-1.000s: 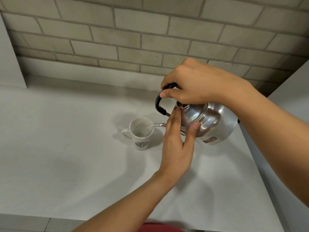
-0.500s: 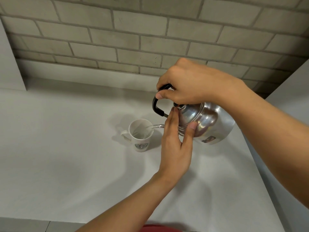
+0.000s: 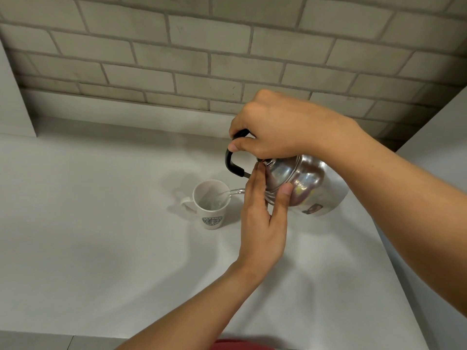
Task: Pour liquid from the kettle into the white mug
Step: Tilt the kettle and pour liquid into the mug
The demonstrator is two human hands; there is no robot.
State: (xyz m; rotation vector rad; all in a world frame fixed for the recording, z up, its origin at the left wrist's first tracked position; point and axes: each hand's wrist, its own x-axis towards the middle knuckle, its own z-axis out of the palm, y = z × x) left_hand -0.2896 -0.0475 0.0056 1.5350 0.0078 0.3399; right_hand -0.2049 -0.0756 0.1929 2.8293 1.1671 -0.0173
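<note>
A shiny steel kettle (image 3: 307, 184) with a black handle hangs tilted to the left above the counter. My right hand (image 3: 278, 127) grips that handle from above. My left hand (image 3: 262, 218) presses flat against the kettle's lid, fingers pointing up and thumb on the body. The thin spout reaches over the rim of the white mug (image 3: 211, 205), and a clear stream runs from it into the mug. The mug stands upright on the counter, its handle to the left and a green logo facing me.
The white counter (image 3: 101, 236) ends in a front edge near the bottom of the view. A grey brick wall (image 3: 202, 59) rises behind it. White side panels (image 3: 12, 102) stand at the far left and far right.
The kettle has tipped slightly further toward the mug while the stream keeps running. Both hands keep the same hold.
</note>
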